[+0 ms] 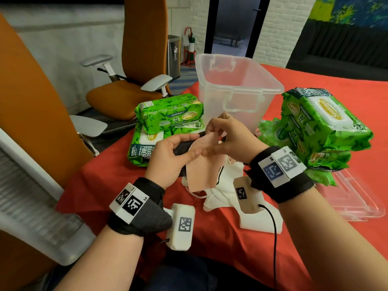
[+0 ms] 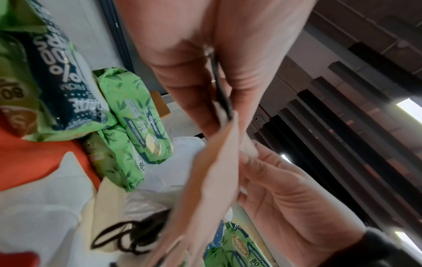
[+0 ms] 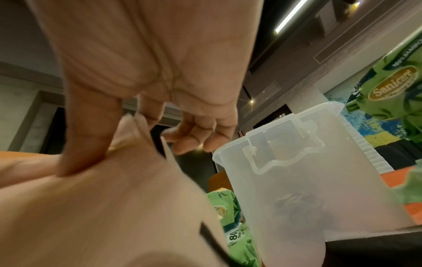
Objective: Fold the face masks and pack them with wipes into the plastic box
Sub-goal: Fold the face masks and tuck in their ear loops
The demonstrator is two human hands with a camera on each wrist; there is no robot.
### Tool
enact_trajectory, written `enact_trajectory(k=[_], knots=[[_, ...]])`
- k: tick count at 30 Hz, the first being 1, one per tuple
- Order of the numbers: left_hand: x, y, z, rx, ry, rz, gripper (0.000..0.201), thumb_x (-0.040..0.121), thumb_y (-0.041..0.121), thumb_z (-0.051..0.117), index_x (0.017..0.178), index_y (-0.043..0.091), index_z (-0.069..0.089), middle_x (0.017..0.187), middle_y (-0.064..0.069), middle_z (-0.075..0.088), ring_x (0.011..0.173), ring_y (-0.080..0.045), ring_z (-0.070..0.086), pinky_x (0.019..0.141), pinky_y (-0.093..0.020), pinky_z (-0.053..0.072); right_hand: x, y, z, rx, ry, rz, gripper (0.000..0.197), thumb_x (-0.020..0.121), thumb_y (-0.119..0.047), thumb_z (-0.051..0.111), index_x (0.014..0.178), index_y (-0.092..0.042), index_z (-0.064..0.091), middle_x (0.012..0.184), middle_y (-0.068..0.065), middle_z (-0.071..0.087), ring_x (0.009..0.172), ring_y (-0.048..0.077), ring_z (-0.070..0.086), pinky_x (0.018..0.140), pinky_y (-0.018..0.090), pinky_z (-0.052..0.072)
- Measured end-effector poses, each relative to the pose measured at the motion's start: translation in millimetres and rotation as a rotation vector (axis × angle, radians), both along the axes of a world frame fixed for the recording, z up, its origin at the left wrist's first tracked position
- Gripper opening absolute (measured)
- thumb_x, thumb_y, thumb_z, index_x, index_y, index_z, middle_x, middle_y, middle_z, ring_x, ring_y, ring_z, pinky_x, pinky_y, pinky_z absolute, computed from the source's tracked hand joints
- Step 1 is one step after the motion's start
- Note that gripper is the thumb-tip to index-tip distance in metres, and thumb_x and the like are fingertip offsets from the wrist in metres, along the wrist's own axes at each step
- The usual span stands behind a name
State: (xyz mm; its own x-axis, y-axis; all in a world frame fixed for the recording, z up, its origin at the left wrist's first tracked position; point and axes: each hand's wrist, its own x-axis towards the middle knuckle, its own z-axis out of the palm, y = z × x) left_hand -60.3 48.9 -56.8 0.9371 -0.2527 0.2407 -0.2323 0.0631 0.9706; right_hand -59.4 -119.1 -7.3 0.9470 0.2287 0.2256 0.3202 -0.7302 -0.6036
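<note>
- Two hands hold one pink mask above the counter's near edge.
- Left hand fingers curl round it; right hand fingers pinch its top.
- Plastic box sits open at the far edge.

Orange chairs (two) beside red tablecloth.

Plastic box stands at the far middle of the table. Two wipe packs stacked left of it; a taller stack of packs right of it. Box lid lies flat before the right stack. Loose face masks heaped near the front edge, between the stacks. Office chair beyond the table's left side.
</note>
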Motion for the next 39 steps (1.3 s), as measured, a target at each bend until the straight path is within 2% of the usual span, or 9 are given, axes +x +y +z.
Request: enact_trajectory(k=[3, 7, 10, 16, 19, 22, 26, 33, 39], knots=[[2, -1, 0, -0.040, 0.040, 0.032, 0.026, 0.084, 0.001, 0.062, 0.097, 0.023, 0.066, 0.096, 0.000, 0.070, 0.091, -0.012, 0.064, 0.086, -0.027, 0.050, -3, -2, -4, 0.098, -0.066, -0.060, 0.037, 0.061, -0.013, 0.083, 0.059, -0.030, 0.050, 0.073, -0.010, 0.042, 0.068, -0.002, 0.042, 0.060, 0.008, 0.032], [7, -2, -2, -0.151, 0.125, 0.113, 0.021, 0.095, 0.010, 0.047, 0.101, 0.020, 0.065, 0.112, -0.010, 0.066, 0.113, -0.025, 0.058, 0.102, -0.041, 0.042, -3, -13, -2, 0.199, -0.156, -0.244, 0.029, 0.072, -0.003, 0.070, 0.063, -0.021, 0.048, 0.063, -0.012, 0.047, 0.054, -0.002, 0.045, 0.051, 0.007, 0.029], [7, -1, 1, -0.212, 0.209, 0.120, 0.027, 0.099, 0.025, 0.038, 0.101, 0.022, 0.065, 0.104, -0.001, 0.068, 0.102, -0.017, 0.062, 0.085, -0.033, 0.051, -3, -16, 4, 0.306, -0.413, -0.506, 0.031, 0.079, -0.006, 0.061, 0.065, -0.023, 0.040, 0.062, -0.012, 0.043, 0.057, 0.001, 0.039, 0.052, 0.009, 0.029], [1, -6, 7, -0.272, 0.239, 0.048, 0.040, 0.097, 0.040, 0.032, 0.098, 0.018, 0.067, 0.098, -0.004, 0.070, 0.093, -0.014, 0.066, 0.083, -0.031, 0.052, -17, 16, -6, 0.130, -0.106, 0.025, 0.021, 0.075, -0.019, 0.070, 0.072, -0.027, 0.051, 0.083, 0.002, 0.060, 0.074, 0.010, 0.052, 0.068, 0.015, 0.038], [2, -5, 4, -0.255, 0.180, 0.072, 0.020, 0.091, 0.021, 0.052, 0.095, 0.013, 0.069, 0.089, -0.005, 0.073, 0.090, -0.021, 0.066, 0.087, -0.036, 0.050, -21, 18, -8, 0.130, 0.077, 0.128, 0.012, 0.071, -0.024, 0.055, 0.072, -0.036, 0.055, 0.083, -0.001, 0.063, 0.075, 0.009, 0.053, 0.071, 0.019, 0.039], [4, -1, -3, -0.155, 0.101, 0.052, 0.025, 0.086, -0.002, 0.056, 0.092, 0.020, 0.067, 0.080, 0.007, 0.073, 0.083, -0.009, 0.067, 0.084, -0.026, 0.052, -17, 11, -6, 0.349, 0.112, 0.086, 0.022, 0.071, -0.014, 0.045, 0.080, -0.026, 0.061, 0.083, -0.006, 0.063, 0.080, 0.009, 0.055, 0.079, 0.026, 0.043], [3, -2, -2, -0.109, 0.053, 0.007, 0.033, 0.086, -0.010, 0.053, 0.092, 0.021, 0.065, 0.074, 0.015, 0.072, 0.075, 0.002, 0.065, 0.075, -0.017, 0.052, -9, 1, -6, 0.213, 0.028, -0.073, 0.028, 0.078, -0.017, 0.064, 0.101, -0.032, 0.055, 0.108, 0.001, 0.050, 0.091, 0.016, 0.049, 0.082, 0.023, 0.043], [1, 1, 0, -0.022, -0.020, -0.027, 0.039, 0.085, -0.013, 0.051, 0.091, 0.023, 0.066, 0.075, 0.016, 0.072, 0.077, 0.002, 0.064, 0.076, -0.017, 0.051, -7, -5, -2, 0.196, -0.058, -0.125, 0.034, 0.065, -0.018, 0.082, 0.065, -0.036, 0.053, 0.095, 0.002, 0.051, 0.086, 0.010, 0.048, 0.073, 0.009, 0.035], [-1, 1, -1, 0.014, -0.054, -0.066, 0.040, 0.082, -0.014, 0.055, 0.091, 0.024, 0.065, 0.078, 0.018, 0.072, 0.078, 0.003, 0.064, 0.075, -0.015, 0.051, -5, 2, -2, 0.138, -0.068, -0.097, 0.025, 0.064, -0.016, 0.082, 0.068, -0.027, 0.060, 0.096, 0.002, 0.047, 0.094, 0.016, 0.047, 0.075, 0.024, 0.037]])
